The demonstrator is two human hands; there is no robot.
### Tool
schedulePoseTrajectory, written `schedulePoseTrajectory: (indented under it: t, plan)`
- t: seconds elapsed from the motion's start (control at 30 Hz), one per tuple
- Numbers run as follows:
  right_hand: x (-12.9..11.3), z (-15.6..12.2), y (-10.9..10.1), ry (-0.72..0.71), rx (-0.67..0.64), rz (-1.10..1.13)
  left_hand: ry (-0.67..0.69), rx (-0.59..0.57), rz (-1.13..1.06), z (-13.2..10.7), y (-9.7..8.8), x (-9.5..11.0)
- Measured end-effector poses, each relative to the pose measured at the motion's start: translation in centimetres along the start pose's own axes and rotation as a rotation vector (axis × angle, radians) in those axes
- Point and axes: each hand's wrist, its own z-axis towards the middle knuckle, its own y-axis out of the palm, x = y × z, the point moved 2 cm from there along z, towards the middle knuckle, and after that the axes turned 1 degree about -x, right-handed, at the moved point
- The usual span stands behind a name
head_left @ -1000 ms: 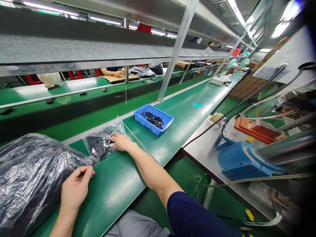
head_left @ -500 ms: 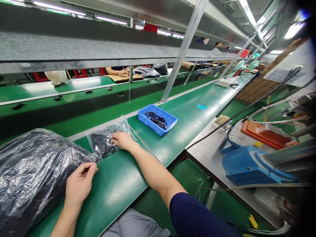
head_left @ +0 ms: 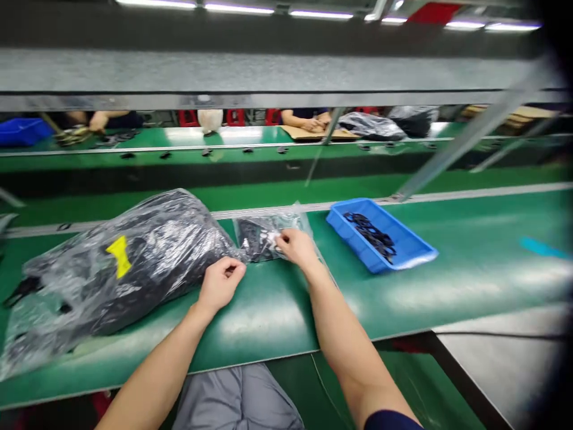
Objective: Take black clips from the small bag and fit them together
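Note:
A large clear plastic bag [head_left: 147, 280] full of dark items lies on the left, with a yellow label on it. My left hand [head_left: 222, 282] is beside its right end, fingers curled against the thumb; what they hold, if anything, is hidden. To the right lies a smaller clear plastic bag [head_left: 259, 236] with black pieces inside. My right hand [head_left: 299, 248] pinches this bag near its right part. Farther right stands a blue tray [head_left: 409, 242], apart from both hands, with several small black parts [head_left: 371, 236] in it.
A green work surface [head_left: 268, 316] runs across in front of me. Behind it a conveyor belt [head_left: 277, 191] carries several small dark parts along its far side. Across it are co-workers' hands [head_left: 316, 123]. A slanted metal post [head_left: 465, 137] rises at right, under a low shelf [head_left: 250, 71].
The view has swung to the left, so the whole large bag and its yellow label now show. My right hand remains at the small bag, my left beside the large bag's end.

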Motion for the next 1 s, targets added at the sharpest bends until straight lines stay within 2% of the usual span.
schedulePoseTrajectory:
  t: [0.13,0.2,0.3,0.37,0.5,0.63,0.7,0.77,0.83,0.9,0.93,0.97,1.0]
  plan:
    - [0.4,-0.3,-0.5,0.023,0.258,0.212,0.032,0.056,0.003,-0.2,-0.1,0.7]
    - [0.2,-0.6,-0.3,0.027,0.285,0.423,0.053,0.073,0.003,-0.2,-0.2,0.9]
    - [-1.0,-1.1,0.9,-0.012,0.072,0.755,0.082,0.094,0.001,-0.3,-0.2,1.0]
    - [-2.2,-1.4,1.9,-0.082,-0.101,0.826,0.103,0.11,0.005,-0.3,-0.1,0.9]
    - [-3.8,-2.0,3.2,-0.226,-0.314,0.71,0.161,0.164,-0.001,-0.5,-0.2,1.4]
    - [-3.8,-2.1,3.4,-0.292,-0.34,0.631,0.271,0.286,0.01,-1.8,-2.0,3.5]
    - [-3.6,-2.0,3.5,-0.282,-0.312,0.635,0.306,0.387,0.044,-2.9,-4.2,4.4]
    - [-3.4,-1.9,3.5,-0.284,-0.274,0.621,0.265,0.53,0.089,-4.2,-7.7,4.2]
    - [-3.4,-1.8,3.6,-0.31,-0.227,0.581,0.192,0.755,0.122,-5.7,-12.3,2.8]
    - [-3.5,-1.8,3.5,-0.353,-0.171,0.538,0.116,0.994,0.208,-7.3,-17.7,0.5]
    - [-3.5,-1.7,3.5,-0.376,-0.142,0.522,0.023,1.089,0.283,-8.1,-20.4,-0.8]
    - [-3.6,-1.7,3.4,-0.397,-0.115,0.508,-0.13,1.121,0.386,-8.7,-22.8,-2.2]
    - [-3.6,-1.7,3.4,-0.416,-0.09,0.494,-0.32,1.034,0.496,-9.2,-24.9,-3.6]
